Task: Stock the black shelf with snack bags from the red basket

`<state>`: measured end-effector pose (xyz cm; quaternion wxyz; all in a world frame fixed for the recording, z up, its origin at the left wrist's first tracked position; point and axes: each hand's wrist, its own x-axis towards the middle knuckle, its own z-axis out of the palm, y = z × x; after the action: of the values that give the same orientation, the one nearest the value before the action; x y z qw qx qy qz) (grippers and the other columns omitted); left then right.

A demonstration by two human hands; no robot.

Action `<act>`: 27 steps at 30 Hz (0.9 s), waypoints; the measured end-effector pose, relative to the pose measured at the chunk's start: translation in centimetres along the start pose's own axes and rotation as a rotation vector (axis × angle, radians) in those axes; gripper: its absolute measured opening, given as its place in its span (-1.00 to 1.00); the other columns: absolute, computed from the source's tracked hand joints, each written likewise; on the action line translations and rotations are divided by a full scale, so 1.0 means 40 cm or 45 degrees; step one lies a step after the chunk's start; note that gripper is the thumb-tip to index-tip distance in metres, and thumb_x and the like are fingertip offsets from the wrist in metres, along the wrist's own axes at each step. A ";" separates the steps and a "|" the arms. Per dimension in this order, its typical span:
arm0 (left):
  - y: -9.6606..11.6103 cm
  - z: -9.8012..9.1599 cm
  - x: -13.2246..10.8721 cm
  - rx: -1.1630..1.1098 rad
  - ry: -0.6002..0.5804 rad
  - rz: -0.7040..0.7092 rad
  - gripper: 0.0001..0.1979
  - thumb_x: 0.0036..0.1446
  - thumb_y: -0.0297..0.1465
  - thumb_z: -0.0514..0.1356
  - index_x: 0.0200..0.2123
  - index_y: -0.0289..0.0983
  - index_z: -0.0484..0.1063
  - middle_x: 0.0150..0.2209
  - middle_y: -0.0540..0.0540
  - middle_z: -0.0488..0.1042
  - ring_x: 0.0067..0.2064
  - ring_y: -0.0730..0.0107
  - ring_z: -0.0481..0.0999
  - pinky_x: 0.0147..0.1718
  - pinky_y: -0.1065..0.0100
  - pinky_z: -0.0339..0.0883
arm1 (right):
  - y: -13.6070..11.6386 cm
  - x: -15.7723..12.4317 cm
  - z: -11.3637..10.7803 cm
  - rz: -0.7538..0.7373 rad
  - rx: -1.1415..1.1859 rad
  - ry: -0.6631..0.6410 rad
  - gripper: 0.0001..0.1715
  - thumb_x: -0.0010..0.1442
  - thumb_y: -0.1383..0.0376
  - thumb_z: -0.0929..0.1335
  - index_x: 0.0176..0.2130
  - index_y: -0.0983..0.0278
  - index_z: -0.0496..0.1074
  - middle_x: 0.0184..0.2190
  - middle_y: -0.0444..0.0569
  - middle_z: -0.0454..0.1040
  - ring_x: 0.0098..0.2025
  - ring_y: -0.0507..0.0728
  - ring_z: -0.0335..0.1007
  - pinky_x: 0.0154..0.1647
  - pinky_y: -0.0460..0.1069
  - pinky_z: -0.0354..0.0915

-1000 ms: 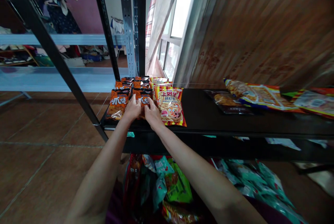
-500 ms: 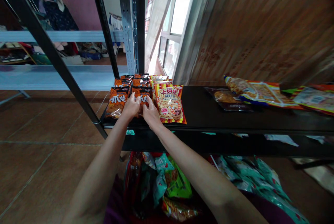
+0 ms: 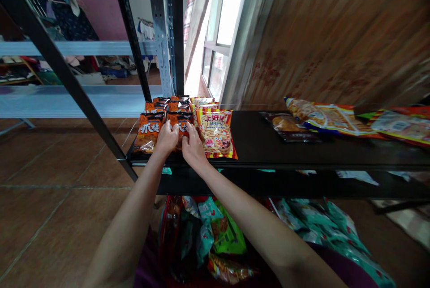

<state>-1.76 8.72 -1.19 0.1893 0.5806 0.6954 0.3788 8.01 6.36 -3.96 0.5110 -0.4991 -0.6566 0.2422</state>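
Observation:
Two front orange-and-black snack bags stand side by side at the left end of the black shelf [image 3: 268, 151]. The right one of this pair, an orange snack bag [image 3: 180, 120], is between my two hands. My left hand [image 3: 168, 138] grips its left side, thumb across the front. On its right side my right hand [image 3: 194, 145] holds it with the fingers pointing up; part of the bag is hidden by both hands. Left of my left hand leans the other orange bag [image 3: 148, 133]. A red-and-yellow prawn cracker bag [image 3: 217, 135] stands close beside my right hand, with more bags behind.
Several snack bags lie flat farther right, among them a brown bag [image 3: 289, 127] and a blue-edged yellow bag [image 3: 336, 118]. Below the shelf, a red basket [image 3: 163, 229] holds mixed packets, with teal packets [image 3: 316, 221] to its right. A black post [image 3: 77, 73] rises at the left.
The view has shifted slightly, so the shelf sits a little farther left. My hands stay at the same orange bag; my right fingers look a bit straighter and higher.

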 end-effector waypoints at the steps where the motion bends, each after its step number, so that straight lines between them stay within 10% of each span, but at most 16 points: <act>1: 0.004 -0.003 -0.007 0.008 0.047 0.022 -0.47 0.23 -0.29 -0.04 0.18 -0.48 0.21 0.24 -0.36 0.20 0.29 0.17 0.13 0.24 0.24 -0.02 | -0.007 -0.008 -0.017 -0.086 -0.017 0.013 -0.36 0.15 0.41 0.14 0.22 0.30 0.17 0.24 0.02 0.20 0.33 0.12 -0.04 0.35 0.13 -0.08; 6: 0.036 -0.007 -0.072 -0.147 0.208 0.166 -0.59 0.21 -0.39 -0.05 0.07 -0.36 0.35 0.15 -0.21 0.35 0.21 0.28 0.28 0.21 0.30 0.08 | 0.004 -0.020 -0.156 -0.301 -0.172 0.211 -0.40 0.23 0.30 0.12 0.25 0.25 0.09 0.29 0.03 0.09 0.36 0.12 -0.13 0.35 0.17 -0.12; 12: 0.078 0.078 -0.185 -0.212 -0.112 0.299 -0.56 0.18 -0.44 -0.03 0.13 -0.36 0.27 0.16 -0.23 0.33 0.20 0.24 0.29 0.20 0.23 0.12 | 0.154 0.027 -0.288 0.044 -0.266 0.405 -0.30 0.15 0.13 0.23 0.23 0.29 0.10 0.28 0.14 0.10 0.33 0.25 -0.05 0.31 0.24 -0.07; 18: 0.080 0.161 -0.222 -0.108 -0.180 0.354 -0.41 0.16 -0.46 -0.03 0.26 -0.48 0.01 0.24 -0.38 0.18 0.26 0.14 0.18 0.23 0.14 0.07 | 0.232 0.027 -0.294 0.396 -0.067 0.244 -0.17 0.11 0.02 0.29 0.26 0.29 0.07 0.19 0.19 0.27 0.18 0.31 0.25 0.19 0.22 0.14; 27: 0.085 0.152 -0.212 -0.146 -0.132 0.290 -0.44 0.15 -0.49 -0.04 0.23 -0.49 0.07 0.22 -0.38 0.22 0.25 0.15 0.21 0.22 0.16 0.08 | 0.206 0.003 -0.255 0.369 0.004 0.221 -0.29 0.13 0.04 0.27 0.21 0.23 0.17 0.07 0.07 0.42 0.03 0.23 0.41 0.07 0.13 0.29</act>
<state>6.93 2.66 -4.04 0.2135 0.6628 0.5914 0.4065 20.70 7.66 -7.06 0.5261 -0.6069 -0.5308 0.2703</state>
